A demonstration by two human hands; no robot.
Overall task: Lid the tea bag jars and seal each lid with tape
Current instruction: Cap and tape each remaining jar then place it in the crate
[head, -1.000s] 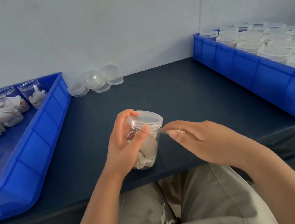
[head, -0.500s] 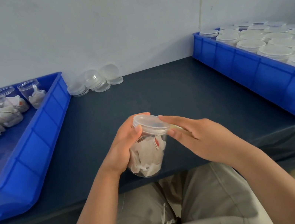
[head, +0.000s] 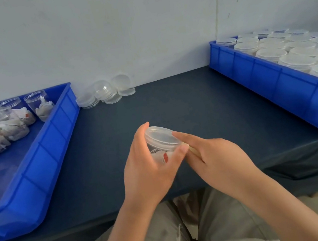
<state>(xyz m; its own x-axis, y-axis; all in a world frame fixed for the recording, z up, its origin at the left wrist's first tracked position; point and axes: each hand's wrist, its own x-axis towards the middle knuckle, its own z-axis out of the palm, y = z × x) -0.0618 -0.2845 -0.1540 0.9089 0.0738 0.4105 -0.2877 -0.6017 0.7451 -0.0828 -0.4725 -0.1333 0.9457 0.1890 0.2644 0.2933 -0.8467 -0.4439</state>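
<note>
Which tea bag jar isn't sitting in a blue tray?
The lidded jar gripped in the left hand above the table, right hand pinching tape at its rim. The others sit in the left tray or right tray.

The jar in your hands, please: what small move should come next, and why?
Probably turn the jar a little in the left hand while the right hand presses what looks like tape along the lid rim: the lid is on, and the right fingertips sit at its edge.
</note>
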